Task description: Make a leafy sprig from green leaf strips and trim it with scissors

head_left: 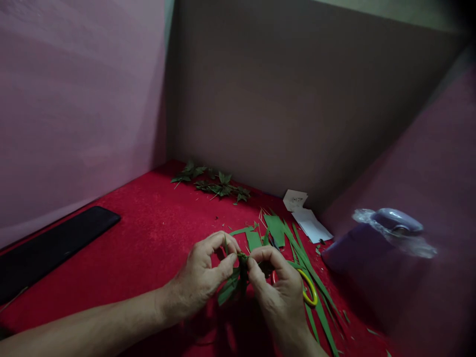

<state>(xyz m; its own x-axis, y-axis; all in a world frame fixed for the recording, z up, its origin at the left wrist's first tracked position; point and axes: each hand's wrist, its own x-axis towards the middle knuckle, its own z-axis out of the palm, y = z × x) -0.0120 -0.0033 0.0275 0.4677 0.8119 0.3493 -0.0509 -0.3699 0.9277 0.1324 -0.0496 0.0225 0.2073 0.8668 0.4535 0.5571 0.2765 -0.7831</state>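
Between my two hands is a small bundle of green leaves (229, 289), its blades hanging down below the fingers. My left hand (206, 267) pinches the bundle's top from the left with thumb and forefinger. From the right, my right hand (277, 282) pinches the same spot, fingertips almost meeting the left ones. Exactly how the leaves are joined there is too small to tell. Behind my right hand lie scissors with a yellow handle loop (311, 290), partly hidden, and a bit of red handle shows beside the fingers.
Long green leaf strips (312, 272) and cut leaf pieces (274, 228) lie on the red cloth (148, 258). Leafy sprigs (223, 187) rest along the back wall. White papers (312, 225) and a purple container (357, 248) with clear plastic stand right; a black flat object (59, 248) lies left.
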